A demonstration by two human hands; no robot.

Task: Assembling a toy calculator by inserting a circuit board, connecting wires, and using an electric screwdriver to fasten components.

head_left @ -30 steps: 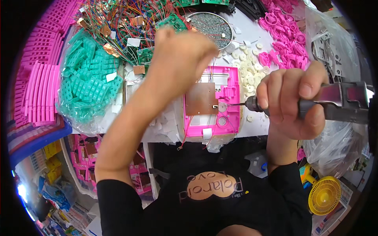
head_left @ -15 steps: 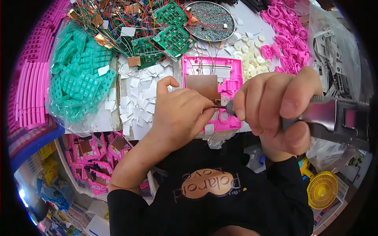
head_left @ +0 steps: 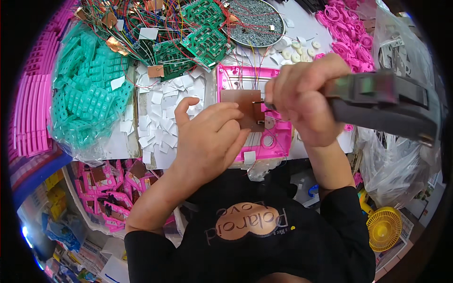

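So the right hand [head_left: 314,101] has a proper fist wrapped round a chunky dark power screwdriver [head_left: 387,104], held almost flat and side-on, which I reckon is why the bit can come in from the right without the other arm getting in the way. The brown board [head_left: 250,112] sits inside the pink case [head_left: 279,136] on the white counter [head_left: 306,28], right in front of the person, and the bit tip is over its right part, can't tell if it's actually touching. Left hand [head_left: 207,137] is empty as far as I can see, fingers loosely spread with the tips at the board's left side, probably to stop it shifting, and one outer finger crooked up clear of it. Thin wires run off the far end of the case, away from both hands, which seems sensible. The round tray [head_left: 284,29] of small metal bits is just beyond it, likely for easy reach, with white squares [head_left: 167,123] to the left and teal keypads [head_left: 96,89] further out, each sort in its own heap
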